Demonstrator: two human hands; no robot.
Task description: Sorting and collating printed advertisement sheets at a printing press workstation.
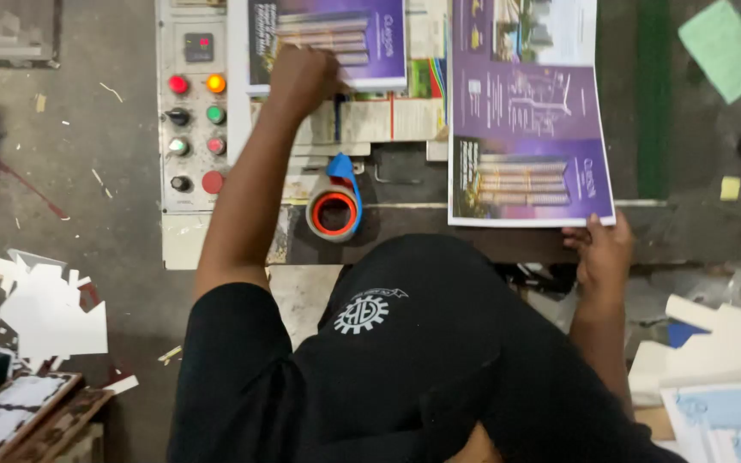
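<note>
The person's black shirt (405, 360) is filling the lower middle of the view and is hiding the near edge of the worktop (405, 231) and whatever is lying below it. The worktop itself is running off the top of the picture, so its far end is not showing.

Two purple printed sheets are lying on it. The large printed sheet (525, 120) is sitting to the right, its top cut off by the frame; its small print is too fine to make out. The right hand (604, 257) is gripping this sheet at its near right corner, thumb on top and the other fingers tucked underneath, out of sight. The smaller printed stack (336, 43) is lying further up and to the left, also cropped at the top. The left hand (302, 79) is resting on its near left corner with fingers curled into a loose fist; I cannot tell whether it is pinching the paper or only pressing on it.

The control panel (195, 120) is standing just left of the left forearm, carrying eight round buttons and knobs plus one small display. One tape dispenser (334, 206), orange with a blue handle, is lying between the two arms. White offcuts (45, 309) are littering the floor at left, partly cropped.
</note>
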